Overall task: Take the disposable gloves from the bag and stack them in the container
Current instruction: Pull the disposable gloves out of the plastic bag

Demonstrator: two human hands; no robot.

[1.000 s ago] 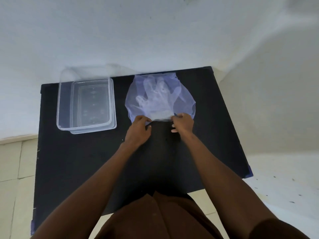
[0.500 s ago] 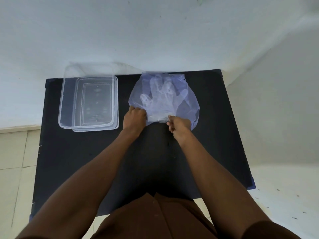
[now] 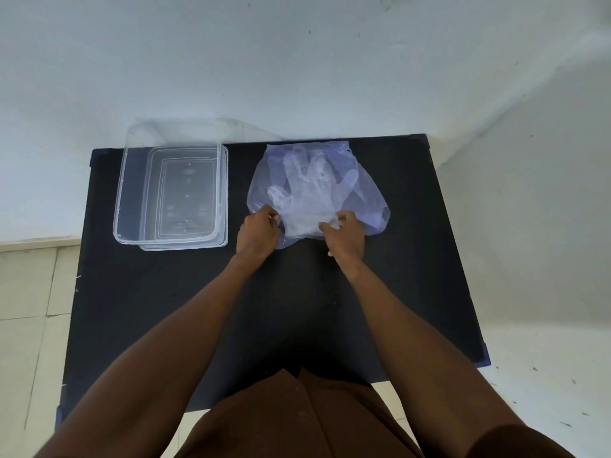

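A thin bluish plastic bag (image 3: 367,200) lies flat at the far middle of the black table (image 3: 165,309). Clear disposable gloves (image 3: 310,193) show through it, fingers pointing away from me. My left hand (image 3: 259,234) pinches the bag's near edge on the left. My right hand (image 3: 345,238) grips the near edge on the right, with the gloves' cuffs beside its fingers. A clear rectangular plastic container (image 3: 172,196) stands open at the far left of the table, nothing in it.
The container's clear lid (image 3: 185,130) leans behind it against the white wall. The table's far edge meets the wall; a second wall runs close along its right side. Tiled floor shows at the left and pale floor at the right.
Both hands have moved slightly forward along the bag's near edge, and the bag's mouth has bunched a little between them. The view has tilted down slightly.
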